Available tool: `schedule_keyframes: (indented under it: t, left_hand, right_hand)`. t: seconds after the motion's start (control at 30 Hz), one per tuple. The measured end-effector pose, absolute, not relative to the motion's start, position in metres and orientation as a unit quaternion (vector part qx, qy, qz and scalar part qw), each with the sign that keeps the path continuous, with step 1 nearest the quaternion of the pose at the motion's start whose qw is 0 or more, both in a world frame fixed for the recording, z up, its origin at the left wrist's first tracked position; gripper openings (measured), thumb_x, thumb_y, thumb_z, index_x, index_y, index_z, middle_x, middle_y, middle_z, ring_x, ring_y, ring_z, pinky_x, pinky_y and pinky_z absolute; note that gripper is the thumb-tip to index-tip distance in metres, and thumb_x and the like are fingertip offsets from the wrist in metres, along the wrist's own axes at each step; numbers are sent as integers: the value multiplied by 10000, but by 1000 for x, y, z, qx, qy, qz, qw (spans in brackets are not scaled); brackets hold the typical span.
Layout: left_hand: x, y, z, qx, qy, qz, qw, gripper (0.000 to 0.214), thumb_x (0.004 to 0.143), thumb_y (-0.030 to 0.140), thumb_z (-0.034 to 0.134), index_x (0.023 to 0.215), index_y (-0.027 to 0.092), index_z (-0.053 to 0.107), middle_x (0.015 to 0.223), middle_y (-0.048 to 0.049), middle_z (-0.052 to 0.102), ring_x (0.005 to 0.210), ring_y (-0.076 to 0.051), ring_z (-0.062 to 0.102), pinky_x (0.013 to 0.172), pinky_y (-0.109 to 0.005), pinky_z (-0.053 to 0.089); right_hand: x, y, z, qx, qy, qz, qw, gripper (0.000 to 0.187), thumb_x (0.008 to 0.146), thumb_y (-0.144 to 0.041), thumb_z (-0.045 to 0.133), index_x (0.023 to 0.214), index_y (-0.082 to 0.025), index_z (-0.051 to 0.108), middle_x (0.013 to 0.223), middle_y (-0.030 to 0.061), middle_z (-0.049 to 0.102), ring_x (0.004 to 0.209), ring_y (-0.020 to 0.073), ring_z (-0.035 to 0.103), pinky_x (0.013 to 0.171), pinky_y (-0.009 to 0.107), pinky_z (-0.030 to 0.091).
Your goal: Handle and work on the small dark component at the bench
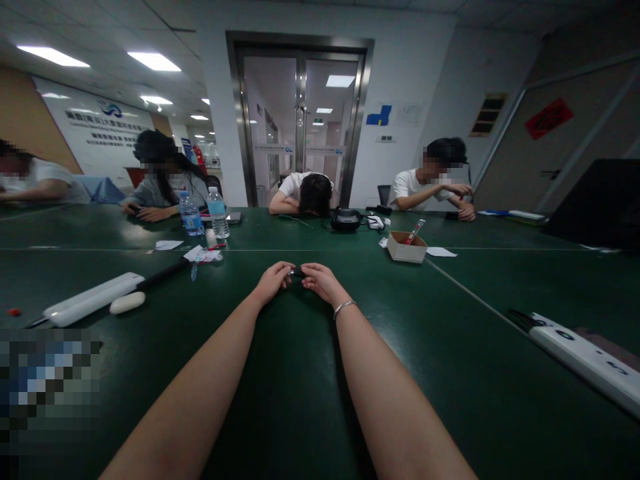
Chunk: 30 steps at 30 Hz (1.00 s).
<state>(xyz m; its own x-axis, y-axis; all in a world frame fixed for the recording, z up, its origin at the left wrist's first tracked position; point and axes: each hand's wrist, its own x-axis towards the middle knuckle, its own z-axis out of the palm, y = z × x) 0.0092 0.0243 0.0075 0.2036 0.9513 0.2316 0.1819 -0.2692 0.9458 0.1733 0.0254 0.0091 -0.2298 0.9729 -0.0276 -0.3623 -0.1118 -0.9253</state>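
Note:
Both arms stretch out over the green table (300, 373). Between my hands is a small dark object (297, 273) with a shiny metal end on its left; its exact kind is too small to make out. My left hand (274, 281) is closed, its fingertips pinching the metal end. The dark end sits in the closed fingers of my right hand (323, 281), which has a silver bangle (345, 307) at its wrist. Fingers cover part of the object.
Across the table several people sit, one with the head down (316, 193). Water bottles (218, 213) and paper scraps (201, 255) lie ahead left, with a long white device (95, 300) nearer. To the right are a small open box (406, 248) and a white case (587, 360).

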Motion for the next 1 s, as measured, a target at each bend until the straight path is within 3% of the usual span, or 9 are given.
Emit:
schedule_keyframes:
  t: [0.1, 0.27, 0.47, 0.6, 0.8, 1.0]
  left_hand:
    - [9, 23, 9, 649, 441, 463, 413, 299, 734, 312, 545, 979, 144, 581, 725, -8, 577, 517, -78, 487, 486, -202, 362]
    - [9, 23, 9, 661, 437, 454, 407, 343, 794, 405, 474, 966, 126, 576, 579, 5, 544, 458, -82, 444, 472, -206, 354]
    - [7, 28, 5, 645, 447, 463, 413, 283, 775, 313, 492, 996, 158, 575, 734, -11, 587, 501, -77, 494, 481, -201, 369]
    - [7, 29, 3, 660, 425, 463, 410, 312, 809, 378, 448, 959, 141, 585, 616, 0, 547, 498, -91, 487, 494, -209, 386]
    - [8, 26, 6, 648, 443, 467, 407, 274, 758, 307, 507, 978, 162, 584, 749, -11, 580, 520, -82, 497, 493, -205, 382]
    - [8, 26, 5, 665, 435, 458, 397, 295, 790, 362, 469, 948, 146, 595, 670, -6, 561, 515, -89, 483, 503, -213, 383]
  right_hand:
    - [173, 26, 8, -353, -430, 656, 510, 90, 771, -91, 622, 837, -122, 568, 605, 8, 596, 457, 87, 566, 465, 190, 479]
    - [173, 26, 9, -354, -429, 658, 508, 93, 771, -93, 622, 842, -121, 569, 626, 17, 605, 464, 88, 570, 464, 187, 479]
    - [174, 26, 9, -351, -426, 660, 510, 97, 773, -85, 616, 850, -121, 570, 628, 18, 604, 466, 92, 573, 469, 196, 490]
    - [174, 25, 10, -352, -427, 658, 511, 105, 764, -100, 636, 844, -125, 573, 639, 19, 607, 475, 91, 577, 472, 193, 490]
    - [174, 26, 10, -361, -426, 659, 504, 99, 775, -98, 623, 855, -121, 570, 598, 15, 598, 465, 95, 575, 471, 194, 488]
    - [174, 27, 10, -362, -423, 659, 507, 84, 782, -92, 611, 847, -125, 571, 618, 13, 598, 463, 90, 575, 461, 188, 486]
